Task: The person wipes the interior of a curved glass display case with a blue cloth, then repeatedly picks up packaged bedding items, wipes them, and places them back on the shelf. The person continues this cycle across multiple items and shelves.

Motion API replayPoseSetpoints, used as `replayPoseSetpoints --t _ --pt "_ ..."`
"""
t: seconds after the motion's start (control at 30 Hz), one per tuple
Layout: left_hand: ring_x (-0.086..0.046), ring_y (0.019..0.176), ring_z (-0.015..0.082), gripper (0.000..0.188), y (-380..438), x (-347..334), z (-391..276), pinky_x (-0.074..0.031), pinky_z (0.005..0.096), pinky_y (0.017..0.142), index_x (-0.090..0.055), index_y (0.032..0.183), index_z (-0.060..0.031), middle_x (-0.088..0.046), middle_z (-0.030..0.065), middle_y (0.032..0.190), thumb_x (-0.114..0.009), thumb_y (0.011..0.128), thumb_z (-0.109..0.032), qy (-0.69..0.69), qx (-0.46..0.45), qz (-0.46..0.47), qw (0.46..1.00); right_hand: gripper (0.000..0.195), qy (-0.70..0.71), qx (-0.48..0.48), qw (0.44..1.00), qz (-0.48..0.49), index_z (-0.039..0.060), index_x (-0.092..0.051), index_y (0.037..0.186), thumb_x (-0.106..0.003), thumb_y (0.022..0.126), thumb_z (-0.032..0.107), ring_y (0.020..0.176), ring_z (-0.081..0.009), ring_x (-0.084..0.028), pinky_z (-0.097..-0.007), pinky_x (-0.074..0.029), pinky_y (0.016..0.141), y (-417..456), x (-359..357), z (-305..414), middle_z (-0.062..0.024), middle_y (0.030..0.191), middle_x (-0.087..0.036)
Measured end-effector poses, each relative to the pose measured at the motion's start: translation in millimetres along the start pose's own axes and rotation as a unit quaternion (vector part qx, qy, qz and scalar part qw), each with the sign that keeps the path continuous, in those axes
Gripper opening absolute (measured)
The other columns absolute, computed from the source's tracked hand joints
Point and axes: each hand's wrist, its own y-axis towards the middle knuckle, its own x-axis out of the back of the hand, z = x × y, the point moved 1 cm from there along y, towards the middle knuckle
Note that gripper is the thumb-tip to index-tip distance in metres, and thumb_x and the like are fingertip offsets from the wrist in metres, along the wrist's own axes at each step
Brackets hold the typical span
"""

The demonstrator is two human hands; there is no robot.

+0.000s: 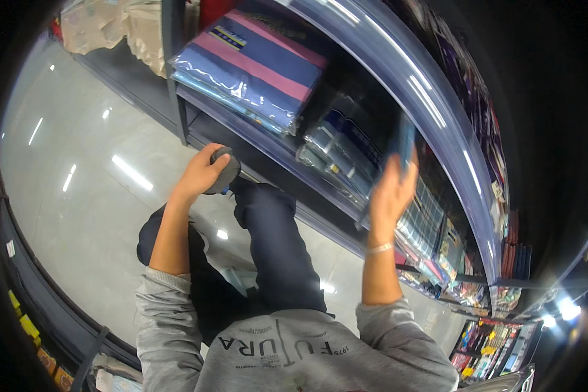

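Note:
My left hand (pixel 208 169) grips a dark grey rounded item (pixel 228 169), perhaps a bundled cloth, above my bent knee. At the shelf, my right hand (pixel 394 188) is blurred and holds a flat blue item (pixel 405 139), whose kind is unclear. Left of that hand, clear-wrapped dark folded fabric packs (pixel 348 142) lie stacked on the shelf. Farther left sits a plastic-wrapped folded textile (pixel 255 63) with blue and pink stripes. A checked, plastic-wrapped pack (pixel 424 210) is just right of and below my right hand.
A curved, glossy shelf edge (pixel 421 83) runs above the packs. The lower shelf (pixel 274 166) is close to my knees. Beige packs (pixel 95 24) stand at the upper left. Another dark shelf unit (pixel 54 294) borders the shiny floor (pixel 88 196) at left. Racks of colourful goods (pixel 490 348) stand at lower right.

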Motion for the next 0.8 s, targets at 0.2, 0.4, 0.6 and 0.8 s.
replayPoseSetpoints --t 0.2,0.4,0.6,0.8 --pt "-0.056 0.085 0.0146 0.026 2.5 7.3 -4.7 -0.047 0.0285 0.075 -0.056 0.11 -0.0034 -0.061 0.0055 0.094 -0.057 0.092 -0.022 0.008 -0.013 -0.028 1.0 0.048 -0.053 0.29 0.933 0.208 0.0051 -0.05 0.13 -0.055 0.082 0.009 0.124 -0.0335 -0.046 -0.0407 -0.035 0.105 43.6 -177.7 51.4 -0.0194 0.131 -0.05" --pt "-0.06 0.093 0.0238 0.034 -0.4 23.1 -8.5 -0.046 0.0339 0.082 -0.055 0.113 -0.0019 -0.063 0.0128 0.099 -0.057 0.089 -0.026 -0.006 -0.011 -0.046 0.999 0.067 -0.151 0.304 0.903 0.263 0.0087 -0.04 0.137 -0.062 0.082 0.04 0.13 -0.0377 -0.036 -0.0601 -0.027 0.103 22.5 -243.1 93.0 -0.0245 0.136 -0.042" --pt "-0.06 0.093 0.0263 0.035 -4.7 27.0 -10.6 -0.046 0.0346 0.081 -0.055 0.112 -0.0011 -0.063 0.0151 0.099 -0.057 0.089 -0.027 0.012 -0.022 -0.047 0.999 0.071 -0.229 0.339 0.891 0.197 0.0076 -0.038 0.138 -0.056 0.084 0.05 0.132 -0.0389 -0.032 -0.0632 -0.024 0.103 5.0 -253.3 90.3 -0.0275 0.138 -0.037" --pt "-0.06 0.092 0.0232 0.031 -2.7 29.0 -4.4 -0.046 0.0333 0.081 -0.057 0.109 -0.0012 -0.063 0.0126 0.098 -0.057 0.089 -0.025 -0.016 -0.062 -0.061 0.996 0.079 -0.258 0.309 0.893 0.202 0.0097 -0.034 0.141 -0.056 0.082 0.056 0.136 -0.0368 -0.028 -0.0678 -0.019 0.102 13.3 -261.7 91.0 -0.0257 0.143 -0.033"
